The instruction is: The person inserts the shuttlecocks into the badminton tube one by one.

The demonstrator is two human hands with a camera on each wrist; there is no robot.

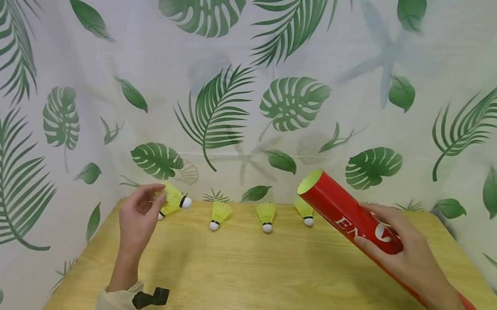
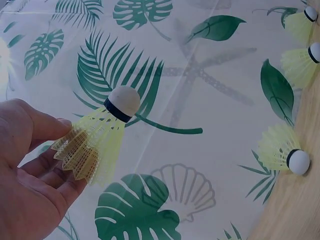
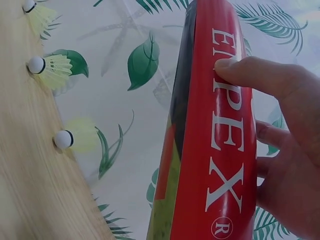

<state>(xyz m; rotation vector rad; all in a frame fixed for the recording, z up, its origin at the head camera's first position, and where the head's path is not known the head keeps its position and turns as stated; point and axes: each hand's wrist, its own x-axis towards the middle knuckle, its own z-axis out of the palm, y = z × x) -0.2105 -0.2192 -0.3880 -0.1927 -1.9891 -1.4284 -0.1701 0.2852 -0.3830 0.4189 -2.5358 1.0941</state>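
Note:
My left hand [image 1: 139, 215] pinches a yellow shuttlecock [image 2: 95, 142] by the rim of its skirt, its white cork tip pointing right in the head view. Another shuttlecock [image 1: 168, 210] lies just behind and below it, partly covered. With my right hand [image 1: 412, 257] I grip a long red shuttlecock tube [image 1: 338, 211] around its middle. The tube slants, its uncapped end up and to the left, showing a yellow-green inside. White lettering runs along the tube's side [image 3: 225, 125] in the right wrist view.
Along the back of the wooden table [image 1: 242, 276] lie more shuttlecocks: one left of centre [image 1: 219, 215], one at centre [image 1: 265, 216] and one [image 1: 306, 214] partly behind the tube's end. A leaf-patterned cloth [image 1: 250, 127] hangs behind the table.

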